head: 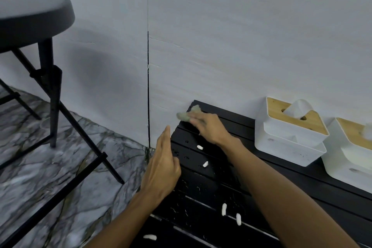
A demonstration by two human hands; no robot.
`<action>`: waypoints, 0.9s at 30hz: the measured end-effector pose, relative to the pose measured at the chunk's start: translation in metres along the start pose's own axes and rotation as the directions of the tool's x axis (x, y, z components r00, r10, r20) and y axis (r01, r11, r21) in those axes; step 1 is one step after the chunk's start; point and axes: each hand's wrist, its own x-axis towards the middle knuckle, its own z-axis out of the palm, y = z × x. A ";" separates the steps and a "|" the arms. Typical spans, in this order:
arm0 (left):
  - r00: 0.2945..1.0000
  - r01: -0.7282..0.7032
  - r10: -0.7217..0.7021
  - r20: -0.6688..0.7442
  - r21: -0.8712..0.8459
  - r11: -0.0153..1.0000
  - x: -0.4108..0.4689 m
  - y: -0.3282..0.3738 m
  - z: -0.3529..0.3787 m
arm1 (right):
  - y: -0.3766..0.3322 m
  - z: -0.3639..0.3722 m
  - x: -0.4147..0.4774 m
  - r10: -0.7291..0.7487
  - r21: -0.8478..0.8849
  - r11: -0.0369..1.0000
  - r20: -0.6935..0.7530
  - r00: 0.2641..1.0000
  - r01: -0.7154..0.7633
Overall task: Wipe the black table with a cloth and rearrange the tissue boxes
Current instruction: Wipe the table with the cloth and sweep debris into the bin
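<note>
The black slatted table (203,189) runs along the wall at the lower right. My right hand (209,127) presses a small grey-green cloth (186,115) onto the table's far left corner; the hand is blurred. My left hand (164,165) is held flat and on edge against the table's left side, fingers straight and together, holding nothing. Several small white foam pieces (205,164) and fine white specks lie scattered on the slats between my arms. Two white tissue boxes with wooden lids stand at the right against the wall: one (289,133) with a tissue sticking up, the other (350,151) cut off by the frame edge.
A round black stool (34,16) with thin metal legs stands at the left on a grey marbled floor (60,177). A pale grey wall (221,36) rises directly behind the table, with a dark vertical seam near the table's corner.
</note>
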 end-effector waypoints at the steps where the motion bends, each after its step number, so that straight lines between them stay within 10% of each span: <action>1: 1.000 -0.001 0.001 -0.010 -0.026 1.000 0.001 -0.001 0.000 | -0.001 0.001 -0.008 -0.055 -0.008 0.998 0.032 0.998 0.055; 9: 1.000 0.018 -0.021 -0.023 -0.101 0.995 0.002 0.002 -0.009 | -0.035 -0.010 -0.105 -0.089 0.277 0.960 0.204 0.975 0.029; 17: 0.988 -0.142 0.136 0.079 0.081 0.987 -0.025 0.007 -0.020 | 0.008 -0.041 -0.115 0.233 0.164 0.967 -0.244 0.941 -0.196; 21: 0.979 -0.185 0.159 0.128 0.235 0.954 -0.032 0.003 -0.020 | 0.024 -0.022 -0.116 0.137 -0.151 0.977 -0.083 0.987 -0.148; 27: 0.977 -0.184 0.138 0.164 0.310 0.933 -0.046 0.001 -0.026 | -0.004 -0.023 -0.159 -0.145 -0.126 0.978 0.159 0.977 0.166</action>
